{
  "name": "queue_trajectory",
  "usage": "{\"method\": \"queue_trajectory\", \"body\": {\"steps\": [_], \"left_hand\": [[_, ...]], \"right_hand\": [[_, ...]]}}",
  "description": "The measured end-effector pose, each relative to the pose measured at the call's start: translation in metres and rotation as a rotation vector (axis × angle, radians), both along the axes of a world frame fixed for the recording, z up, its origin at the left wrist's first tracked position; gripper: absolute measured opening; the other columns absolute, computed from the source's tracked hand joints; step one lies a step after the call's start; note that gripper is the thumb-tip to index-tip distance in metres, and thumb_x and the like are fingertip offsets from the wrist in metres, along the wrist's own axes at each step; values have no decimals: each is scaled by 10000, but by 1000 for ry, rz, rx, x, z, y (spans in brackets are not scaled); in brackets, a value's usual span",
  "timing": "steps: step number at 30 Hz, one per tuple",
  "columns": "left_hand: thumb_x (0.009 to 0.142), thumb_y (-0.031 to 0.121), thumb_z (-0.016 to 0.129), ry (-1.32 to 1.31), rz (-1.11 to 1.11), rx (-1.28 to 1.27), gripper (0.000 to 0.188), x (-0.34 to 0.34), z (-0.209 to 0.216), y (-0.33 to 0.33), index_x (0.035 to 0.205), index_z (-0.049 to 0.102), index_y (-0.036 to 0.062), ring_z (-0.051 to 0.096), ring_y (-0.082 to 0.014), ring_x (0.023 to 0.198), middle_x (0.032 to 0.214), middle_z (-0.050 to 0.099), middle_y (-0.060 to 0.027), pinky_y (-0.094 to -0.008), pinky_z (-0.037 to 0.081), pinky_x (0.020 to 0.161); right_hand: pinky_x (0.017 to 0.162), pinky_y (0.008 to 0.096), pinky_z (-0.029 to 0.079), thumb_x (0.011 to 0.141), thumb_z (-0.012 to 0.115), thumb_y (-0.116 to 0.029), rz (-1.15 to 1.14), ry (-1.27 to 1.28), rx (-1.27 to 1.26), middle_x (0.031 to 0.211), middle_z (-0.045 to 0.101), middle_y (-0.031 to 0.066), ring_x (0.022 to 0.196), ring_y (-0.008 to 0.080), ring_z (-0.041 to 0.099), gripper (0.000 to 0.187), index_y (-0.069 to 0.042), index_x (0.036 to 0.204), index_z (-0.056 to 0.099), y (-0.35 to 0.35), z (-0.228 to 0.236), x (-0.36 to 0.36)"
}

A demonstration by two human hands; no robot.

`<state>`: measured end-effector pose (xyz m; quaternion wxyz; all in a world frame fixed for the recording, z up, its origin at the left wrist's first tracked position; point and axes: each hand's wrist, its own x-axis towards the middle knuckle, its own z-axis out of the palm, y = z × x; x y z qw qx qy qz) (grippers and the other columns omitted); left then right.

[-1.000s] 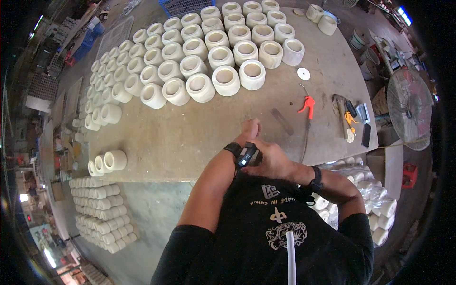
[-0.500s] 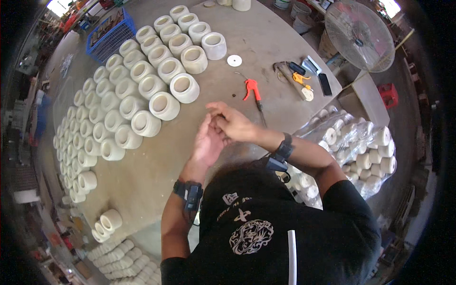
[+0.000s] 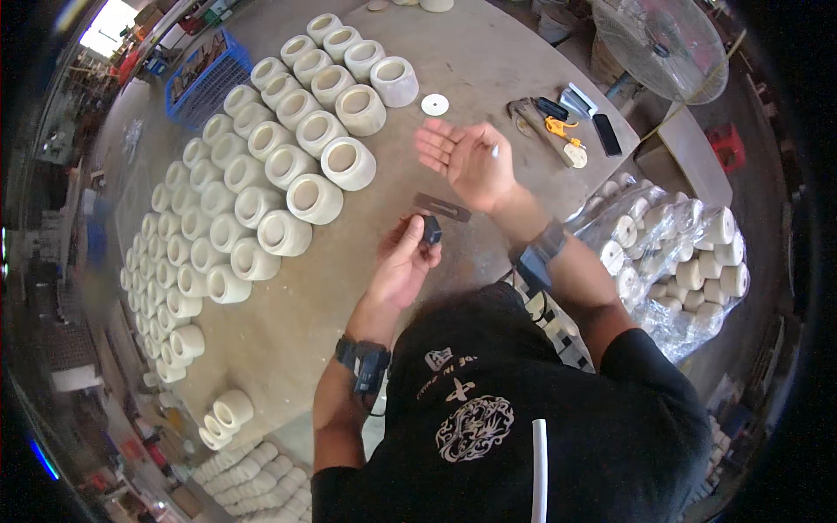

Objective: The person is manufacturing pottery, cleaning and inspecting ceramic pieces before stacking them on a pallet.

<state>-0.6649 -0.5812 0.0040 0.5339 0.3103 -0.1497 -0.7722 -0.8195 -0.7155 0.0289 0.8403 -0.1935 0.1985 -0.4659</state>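
Note:
My left hand (image 3: 401, 266) is closed round a small black block-like piece (image 3: 432, 229), thumb on top. Just beyond it is a flat brown strip with a long slot (image 3: 442, 207); I cannot tell whether the strip joins the black piece. Farther forward, my right hand (image 3: 475, 166) is palm up, fingers stretched out, with a small pale spot near its thumb. A white disc with a centre hole (image 3: 434, 105) lies beyond the right fingertips. Rows of pale, thick-walled round pots (image 3: 315, 199) stand left of both hands.
On the right of the table (image 3: 349, 288) lie a hammer (image 3: 545, 126), an orange-yellow tool (image 3: 562, 131) and a black phone (image 3: 605, 134). A blue crate (image 3: 209, 78) stands at the far left, a large fan (image 3: 667, 48) at the far right. Film-wrapped pale cylinders (image 3: 671, 248) are stacked at the right.
My hands have parted: the right moved forward and turned palm up. The black piece and slotted strip now show at the left hand. The red blow gun is no longer visible. The view has shifted slightly.

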Motion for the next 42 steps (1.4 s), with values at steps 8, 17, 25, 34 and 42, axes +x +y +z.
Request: {"method": "queue_trajectory", "body": {"steps": [8, 17, 25, 34, 42], "left_hand": [[885, 11, 640, -220, -113, -228, 468, -23, 23, 8, 1315, 471, 83, 548, -130, 844, 986, 554, -32, -288, 470, 752], [854, -31, 655, -416, -168, -264, 473, -47, 32, 8, 1280, 477, 73, 533, -104, 835, 976, 539, -24, -261, 494, 732], [850, -39, 652, -398, -204, -239, 458, -62, 34, 3, 1255, 463, 62, 522, -75, 736, 900, 524, 0, -212, 465, 646], [999, 159, 499, -684, -231, -402, 408, -61, 37, 3, 1378, 445, 18, 522, -73, 790, 1018, 565, -27, -217, 448, 716], [1027, 182, 404, -976, -60, -763, 391, -70, 44, -2, 1370, 435, -3, 520, -280, 1213, 1338, 517, -170, -385, 422, 981]], "right_hand": [[921, 395, 459, 851, 460, -348, -29, -184, 330, 1053, 633, 123, 945, 255, 599, 440, 3, 1090, 574, -15, -12, -1], [835, 393, 484, 840, 466, -332, -117, -120, 609, 875, 657, 100, 810, 248, 611, 369, -14, 900, 643, -28, -41, 3], [827, 394, 485, 830, 491, -310, -115, -141, 674, 860, 653, 103, 796, 248, 610, 336, -14, 895, 637, -20, -41, 6], [817, 392, 491, 841, 496, -303, -29, -262, 587, 857, 656, 96, 791, 238, 614, 316, -24, 902, 632, -18, -44, 6], [819, 360, 487, 818, 526, -309, -69, -130, 575, 835, 649, 72, 789, 226, 611, 306, -27, 872, 634, -11, -48, 20]]}}
